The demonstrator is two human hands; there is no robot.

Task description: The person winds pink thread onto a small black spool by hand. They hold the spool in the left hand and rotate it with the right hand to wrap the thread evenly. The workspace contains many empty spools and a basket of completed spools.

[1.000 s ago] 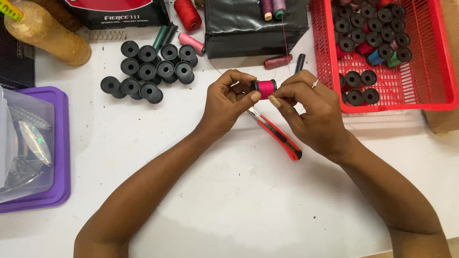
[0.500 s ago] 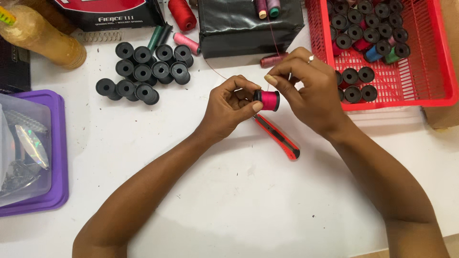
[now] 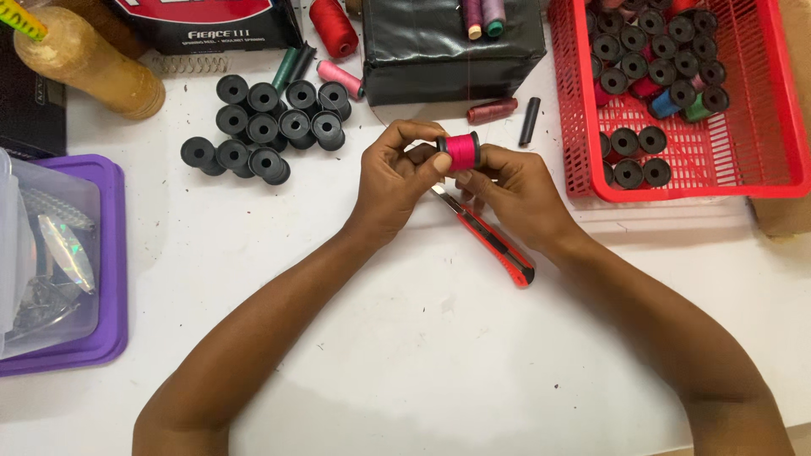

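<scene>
A small black spool wound with pink thread (image 3: 460,151) is held above the white table (image 3: 355,338) between both hands. My left hand (image 3: 397,173) grips its left end with thumb and fingers. My right hand (image 3: 515,190) holds it from the right and below. A thin thread runs up from the spool toward the black box (image 3: 452,42). Under my hands lies a red and black utility knife (image 3: 490,245), pointing toward the lower right.
Several empty black spools (image 3: 266,127) cluster at upper left. A red basket (image 3: 760,143) at the right holds many spools. A purple-lidded clear container (image 3: 59,262) sits at the left edge. Thread cones (image 3: 334,25), a maroon spool (image 3: 492,111) and a tan cone (image 3: 84,63) lie along the back.
Both hands kept the pink spool and turned it slightly; my right hand shifted from above the spool to beside and under it. The knife has not moved.
</scene>
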